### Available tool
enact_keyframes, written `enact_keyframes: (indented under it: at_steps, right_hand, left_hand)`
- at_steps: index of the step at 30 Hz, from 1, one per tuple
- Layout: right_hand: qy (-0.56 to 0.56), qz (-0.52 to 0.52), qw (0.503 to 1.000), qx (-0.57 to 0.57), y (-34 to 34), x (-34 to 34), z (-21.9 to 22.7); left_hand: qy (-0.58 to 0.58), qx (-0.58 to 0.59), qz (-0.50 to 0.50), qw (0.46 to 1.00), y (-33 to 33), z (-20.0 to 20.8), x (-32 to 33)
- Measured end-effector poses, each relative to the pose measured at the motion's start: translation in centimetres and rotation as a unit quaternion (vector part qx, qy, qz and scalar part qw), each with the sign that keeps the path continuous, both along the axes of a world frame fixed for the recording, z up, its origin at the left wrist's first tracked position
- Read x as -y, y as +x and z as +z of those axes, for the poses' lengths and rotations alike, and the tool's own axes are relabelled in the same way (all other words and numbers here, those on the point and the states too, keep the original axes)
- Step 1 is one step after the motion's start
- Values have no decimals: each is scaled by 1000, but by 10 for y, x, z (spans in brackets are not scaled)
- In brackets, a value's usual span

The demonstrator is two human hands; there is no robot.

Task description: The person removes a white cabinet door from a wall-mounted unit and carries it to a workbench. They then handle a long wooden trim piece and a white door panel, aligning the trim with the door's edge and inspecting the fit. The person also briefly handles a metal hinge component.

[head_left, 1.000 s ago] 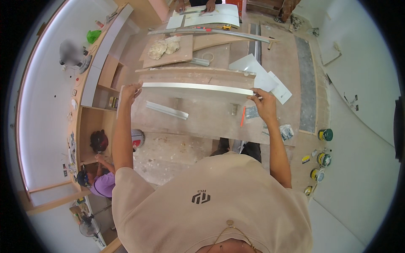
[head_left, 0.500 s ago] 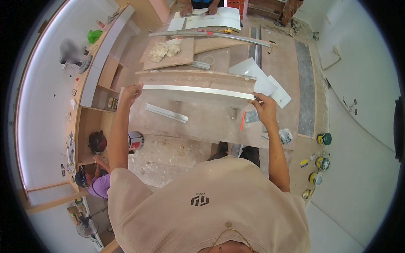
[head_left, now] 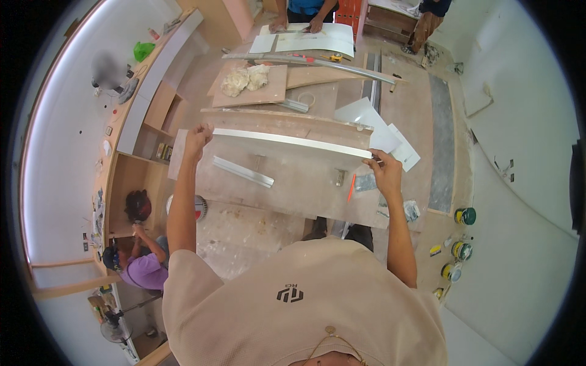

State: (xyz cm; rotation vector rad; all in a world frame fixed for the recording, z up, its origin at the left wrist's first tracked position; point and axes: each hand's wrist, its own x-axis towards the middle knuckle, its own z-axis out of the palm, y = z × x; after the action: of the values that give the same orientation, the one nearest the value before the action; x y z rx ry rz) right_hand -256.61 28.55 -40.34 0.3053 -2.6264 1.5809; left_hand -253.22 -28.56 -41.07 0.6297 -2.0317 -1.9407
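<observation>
A long, thin white strip stretches across in front of me, held up over the worktable. My left hand pinches its left end, and my right hand grips its right end between thumb and fingers. Both hands are closed. Beneath the strip, a short pale metal channel lies on the table. Close to my right hand are an orange stick-like tool, a grey square pad and a small metal piece. White sheets lie just beyond that hand.
Fluffy off-white material sits on a board past the strip. A long metal bar lies behind it. Across the table, another person's hands work on white sheets. A person in purple is low at the left shelving. Several tubs stand right.
The strip tilts slightly more, its right end now nearer to me. Both hands keep their hold. My view has shifted a little, showing more of the far side.
</observation>
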Motion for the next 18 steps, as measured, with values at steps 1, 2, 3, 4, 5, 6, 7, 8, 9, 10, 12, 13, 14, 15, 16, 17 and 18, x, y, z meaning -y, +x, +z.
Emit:
enact_keyframes:
  at_steps: [1, 2, 3, 4, 5, 6, 7, 8, 9, 10, 12, 13, 14, 15, 16, 17, 18]
  right_hand:
    - [-8, 1, 1000, 3, -1, 1, -1]
    - [-17, 3, 1000, 6, -1, 3, -2]
    - [-16, 6, 1000, 5, -3, 4, -2]
    - [-14, 9, 1000, 6, -4, 2, -3]
    - [-12, 15, 1000, 4, -8, 3, -3]
    - [2, 8, 1000, 6, -7, 1, -3]
    - [15, 9, 1000, 6, -6, -1, -1]
    - [30, 14, 999, 8, -4, -3, 0]
    - [29, 20, 999, 10, -5, -3, 0]
    - [29, 23, 999, 14, -5, -5, -2]
    - [65, 35, 997, 22, -5, -9, 3]
    - [98, 47, 994, 25, -5, -8, 13]
    - [129, 61, 989, 24, -9, -4, 26]
    - [155, 117, 978, 76, -18, -1, 37]
    - [145, 144, 979, 27, -24, 14, 54]
    - [133, 169, 976, -20, -29, 37, 74]
    - [121, 187, 973, -63, -31, 61, 92]
  left_hand:
    - [-7, -21, -6, 1000, 2, -2, 1]
    - [-74, -9, 10, 997, 3, -4, 3]
    - [-140, 4, 27, 990, 3, -7, 4]
    - [-205, 19, 44, 978, 3, -11, 1]
    - [-219, 23, 66, 973, 5, -2, -9]
    - [-234, 26, 90, 968, 6, 7, -19]
    - [-248, 31, 122, 961, 12, 15, -28]
    - [-274, -17, 113, 955, 15, 7, -29]
    - [-300, -63, 104, 946, 16, -8, -27]
    - [-246, -79, 91, 962, 15, -23, -29]
    - [-163, -101, 57, 980, 9, -47, -39]
    - [-138, -105, 39, 984, 7, -58, -41]
    - [-115, -113, 24, 987, 7, -70, -38]
    - [-112, -132, 56, 983, 9, -83, -37]
    - [-108, -151, 89, 979, 10, -104, -36]
    - [-104, -170, 119, 973, 8, -118, -37]
    - [-70, -163, 150, 973, 6, -118, -48]
